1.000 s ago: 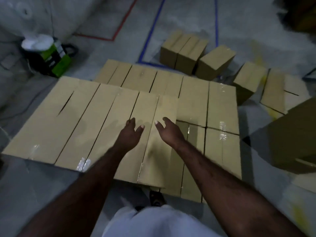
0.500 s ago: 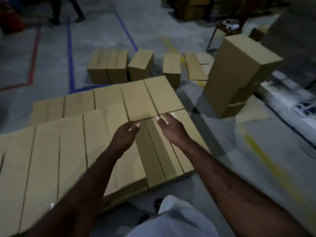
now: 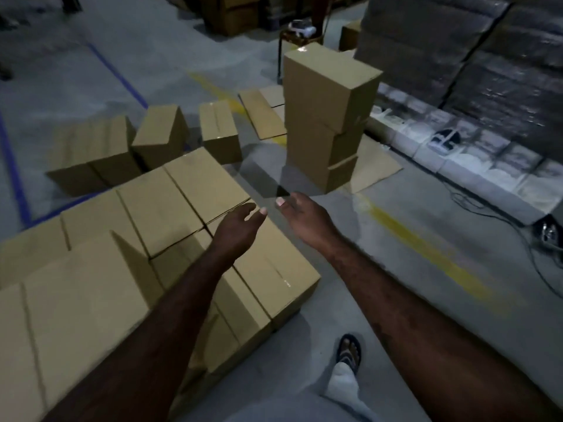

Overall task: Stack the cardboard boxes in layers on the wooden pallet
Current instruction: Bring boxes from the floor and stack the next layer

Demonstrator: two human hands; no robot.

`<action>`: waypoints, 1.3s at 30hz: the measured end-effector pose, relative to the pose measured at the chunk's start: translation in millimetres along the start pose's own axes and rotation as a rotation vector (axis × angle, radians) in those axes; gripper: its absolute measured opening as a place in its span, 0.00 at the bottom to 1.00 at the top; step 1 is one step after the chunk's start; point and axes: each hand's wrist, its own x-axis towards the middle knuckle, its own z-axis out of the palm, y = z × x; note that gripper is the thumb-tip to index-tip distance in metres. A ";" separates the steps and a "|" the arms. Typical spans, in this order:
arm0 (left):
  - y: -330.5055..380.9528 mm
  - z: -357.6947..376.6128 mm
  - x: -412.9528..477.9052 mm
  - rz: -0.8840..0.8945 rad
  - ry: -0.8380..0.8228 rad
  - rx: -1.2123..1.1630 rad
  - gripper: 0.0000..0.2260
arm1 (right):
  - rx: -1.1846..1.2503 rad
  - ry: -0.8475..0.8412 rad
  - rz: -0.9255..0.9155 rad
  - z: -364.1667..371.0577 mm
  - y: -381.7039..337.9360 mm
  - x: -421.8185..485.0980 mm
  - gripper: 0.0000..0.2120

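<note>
My left grip (image 3: 240, 223) and right grip (image 3: 304, 217): both wide, empty. Likely next: tall stack of plain brown cardboard boxes (image 3: 329, 117). Take top box by opposite sides, lift level.

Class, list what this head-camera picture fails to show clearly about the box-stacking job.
1. Pallet: head view, fully covered by the layered boxes.
2. Layered boxes' left end: head view, cut off by the picture's left edge.
3. Far white object: head view, too small and dark to identify.
4. Wrapped goods, right: head view, blurred; labels unreadable.
</note>
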 end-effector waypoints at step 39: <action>359.2 263.9 658.8 -0.081 0.071 -0.283 0.12 | -0.064 0.106 0.030 -431.5 110.9 672.9 0.32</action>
